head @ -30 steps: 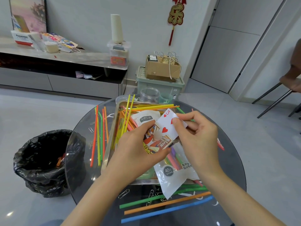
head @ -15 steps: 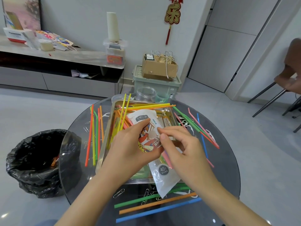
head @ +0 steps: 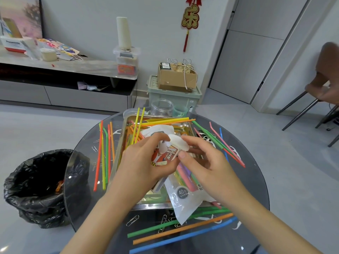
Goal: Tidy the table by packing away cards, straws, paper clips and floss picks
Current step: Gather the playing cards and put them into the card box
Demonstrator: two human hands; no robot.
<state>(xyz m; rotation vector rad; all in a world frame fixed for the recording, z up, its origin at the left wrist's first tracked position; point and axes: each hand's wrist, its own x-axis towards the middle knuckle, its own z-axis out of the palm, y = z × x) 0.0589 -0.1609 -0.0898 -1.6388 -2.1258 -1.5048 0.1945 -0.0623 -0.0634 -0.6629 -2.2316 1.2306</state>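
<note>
The small red-and-white paper card box (head: 163, 156) should be held still while its white flap (head: 178, 143) is tucked in gently, so that no card slips out. The flap sticks up, bent and open. The left hand (head: 145, 165) grips the box around its sides, and the right hand (head: 207, 162) pinches the flap. The box is held up over the shiny metal tray (head: 152, 206) on the round glass tabletop (head: 253, 189). Long bright plastic straws (head: 183, 229) lie all around.

Bright, soft, even light; shadows are faint. Small white glints dot the round dark glass table (head: 256, 180) near its front edge. Wide-angle bending stretches the blurred brown chair (head: 328, 70) at right.
</note>
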